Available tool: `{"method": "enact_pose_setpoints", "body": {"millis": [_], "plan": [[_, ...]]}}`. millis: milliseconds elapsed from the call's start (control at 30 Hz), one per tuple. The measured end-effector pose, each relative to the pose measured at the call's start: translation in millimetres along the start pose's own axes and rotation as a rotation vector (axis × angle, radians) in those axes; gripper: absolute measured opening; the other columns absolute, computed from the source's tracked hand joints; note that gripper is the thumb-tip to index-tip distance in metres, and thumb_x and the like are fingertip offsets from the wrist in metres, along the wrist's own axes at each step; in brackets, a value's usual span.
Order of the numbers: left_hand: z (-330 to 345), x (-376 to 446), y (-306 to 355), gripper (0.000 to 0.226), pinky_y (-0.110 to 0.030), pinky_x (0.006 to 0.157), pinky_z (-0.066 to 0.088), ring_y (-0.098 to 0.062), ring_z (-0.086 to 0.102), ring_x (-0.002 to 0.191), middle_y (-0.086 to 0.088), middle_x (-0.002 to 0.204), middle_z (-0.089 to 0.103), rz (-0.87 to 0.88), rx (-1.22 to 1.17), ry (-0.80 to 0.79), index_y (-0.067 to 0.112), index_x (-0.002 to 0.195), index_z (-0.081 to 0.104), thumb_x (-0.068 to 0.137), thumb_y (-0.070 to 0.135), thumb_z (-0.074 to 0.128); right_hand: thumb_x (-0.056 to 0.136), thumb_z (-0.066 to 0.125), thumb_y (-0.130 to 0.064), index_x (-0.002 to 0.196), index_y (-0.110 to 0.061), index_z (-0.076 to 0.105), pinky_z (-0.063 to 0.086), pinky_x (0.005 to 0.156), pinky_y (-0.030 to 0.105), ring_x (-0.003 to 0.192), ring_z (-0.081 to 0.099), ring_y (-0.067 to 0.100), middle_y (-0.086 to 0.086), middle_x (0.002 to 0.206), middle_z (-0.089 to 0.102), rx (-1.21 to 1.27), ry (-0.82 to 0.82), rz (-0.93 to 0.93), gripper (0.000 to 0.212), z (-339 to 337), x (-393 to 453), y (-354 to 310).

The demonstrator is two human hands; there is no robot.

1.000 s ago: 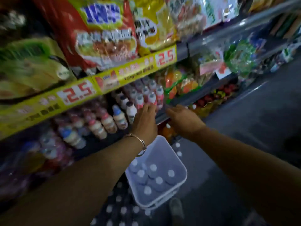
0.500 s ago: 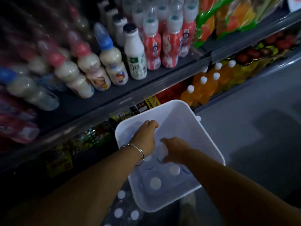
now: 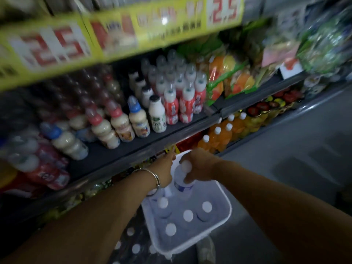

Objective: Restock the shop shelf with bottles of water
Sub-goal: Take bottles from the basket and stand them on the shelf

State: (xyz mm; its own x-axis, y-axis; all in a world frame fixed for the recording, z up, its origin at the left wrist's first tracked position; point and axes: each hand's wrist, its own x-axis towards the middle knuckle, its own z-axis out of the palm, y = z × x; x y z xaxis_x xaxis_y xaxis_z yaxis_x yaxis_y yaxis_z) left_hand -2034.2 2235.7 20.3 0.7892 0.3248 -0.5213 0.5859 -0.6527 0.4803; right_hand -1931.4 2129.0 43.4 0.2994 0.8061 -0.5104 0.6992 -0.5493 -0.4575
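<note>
Since half a second ago my right hand (image 3: 198, 168) has lifted a water bottle (image 3: 183, 178) above the white basket (image 3: 226, 210), grip curled round its neck, bottle near-upright, shelf (image 3: 122, 149) up-left; my left hand (image 3: 164, 168) is nearer the shelf, its fingers hidden.

One head-worn view looks forward and down from close above the hands, tilted so the shelf (image 3: 144, 143) slants from near left to far right. The basket (image 3: 224, 216) sits low in the middle, near; the floor (image 3: 285, 168) fills the right. No second view shares it.
</note>
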Motion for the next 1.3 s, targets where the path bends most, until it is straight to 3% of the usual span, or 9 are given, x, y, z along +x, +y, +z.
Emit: {"method": "enact_pose_setpoints", "body": {"millis": [167, 233, 300, 400, 567, 700, 1000, 1133, 1300], "plan": [[-95.9, -79.6, 83.9, 0.041, -0.021, 0.067, 0.04, -0.017, 0.052, 0.089, -0.006, 0.102, 0.057, 0.167, 0.037, 0.01, 0.007, 0.114, 0.05, 0.077, 0.004, 0.067, 0.074, 0.078, -0.027, 0.103, -0.013, 0.067, 0.045, 0.069, 0.024, 0.082, 0.057, 0.019, 0.005, 0.095, 0.064, -0.179, 0.027, -0.092, 0.034, -133.2, -86.3, -74.2], [-142.0, -117.9, 119.8, 0.045, -0.028, 0.078, 0.048, -0.02, 0.055, 0.096, -0.012, 0.113, 0.059, 0.255, 0.005, 0.005, 0.004, 0.116, 0.052, 0.075, 0.001, 0.07, 0.072, 0.079, -0.02, 0.086, -0.014, 0.067, 0.048, 0.057, 0.021, 0.067, 0.058, 0.016, 0.001, 0.075, 0.063, -0.134, 0.064, -0.099, 0.019, -187.9, -127.2, -105.5], [-188.4, -154.5, 149.7, 0.051, -0.033, 0.093, 0.046, -0.025, 0.055, 0.113, -0.011, 0.121, 0.058, 0.36, -0.032, -0.007, 0.007, 0.121, 0.051, 0.075, -0.002, 0.072, 0.072, 0.079, -0.013, 0.087, -0.011, 0.07, 0.057, 0.068, 0.032, 0.076, 0.065, 0.023, 0.005, 0.078, 0.065, -0.07, 0.106, -0.108, 0.017, -239.5, -173.4, -138.3], [-252.4, -208.2, 188.5, 0.059, -0.03, 0.089, 0.049, -0.019, 0.058, 0.106, -0.005, 0.116, 0.06, 0.504, -0.205, 0.049, 0.014, 0.119, 0.051, 0.069, 0.0, 0.079, 0.074, 0.076, -0.002, 0.076, -0.013, 0.069, 0.057, 0.077, 0.044, 0.081, 0.066, 0.032, 0.013, 0.078, 0.066, 0.019, 0.19, -0.153, 0.013, -309.2, -241.3, -186.0], [-340.7, -290.1, 248.3, 0.064, -0.03, 0.085, 0.051, -0.012, 0.06, 0.092, -0.006, 0.105, 0.067, 0.629, -0.409, 0.234, 0.017, 0.107, 0.06, 0.049, 0.02, 0.085, 0.076, 0.072, -0.003, 0.081, -0.005, 0.066, 0.057, 0.075, 0.043, 0.074, 0.063, 0.032, 0.012, 0.069, 0.065, 0.138, 0.402, -0.28, 0.008, -399.6, -331.5, -249.3], [-397.0, -333.2, 283.3, 0.047, -0.023, 0.082, 0.053, -0.009, 0.064, 0.089, 0.0, 0.099, 0.07, 0.745, -0.465, 0.383, 0.016, 0.103, 0.062, 0.065, -0.007, 0.077, 0.077, 0.07, -0.01, 0.083, -0.002, 0.067, 0.055, 0.067, 0.037, 0.067, 0.061, 0.03, 0.009, 0.065, 0.065, 0.255, 0.576, -0.383, 0.01, -451.0, -373.1, -286.0], [-500.5, -389.6, 333.7, 0.039, -0.04, 0.082, 0.057, -0.026, 0.067, 0.094, -0.013, 0.109, 0.067, 0.761, -0.617, 0.767, 0.007, 0.108, 0.055, 0.075, 0.016, 0.074, 0.076, 0.073, -0.032, 0.086, -0.01, 0.063, 0.04, 0.047, 0.02, 0.049, 0.046, 0.014, 0.007, 0.067, 0.053, 0.514, 0.895, -0.635, 0.026, -542.3, -386.6, -354.3], [-546.7, -386.4, 341.2, 0.058, -0.034, 0.069, 0.058, -0.017, 0.069, 0.08, -0.007, 0.1, 0.068, 0.741, -0.602, 0.962, 0.009, 0.109, 0.053, 0.064, 0.028, 0.082, 0.075, 0.069, -0.054, 0.097, -0.008, 0.065, 0.046, 0.059, 0.027, 0.061, 0.055, 0.016, 0.006, 0.079, 0.06, 0.435, 0.887, -0.642, 0.051, -567.1, -376.2, -376.5], [-587.1, -364.5, 337.9, 0.07, -0.034, 0.078, 0.054, -0.015, 0.065, 0.089, -0.003, 0.102, 0.064, 0.652, -0.494, 1.159, 0.01, 0.112, 0.047, 0.059, 0.039, 0.084, 0.074, 0.078, -0.036, 0.081, -0.009, 0.061, 0.05, 0.047, 0.021, 0.054, 0.061, 0.013, 0.005, 0.07, 0.064, 0.474, 0.873, -0.713, 0.033, -592.6, -342.3, -396.8]]}}
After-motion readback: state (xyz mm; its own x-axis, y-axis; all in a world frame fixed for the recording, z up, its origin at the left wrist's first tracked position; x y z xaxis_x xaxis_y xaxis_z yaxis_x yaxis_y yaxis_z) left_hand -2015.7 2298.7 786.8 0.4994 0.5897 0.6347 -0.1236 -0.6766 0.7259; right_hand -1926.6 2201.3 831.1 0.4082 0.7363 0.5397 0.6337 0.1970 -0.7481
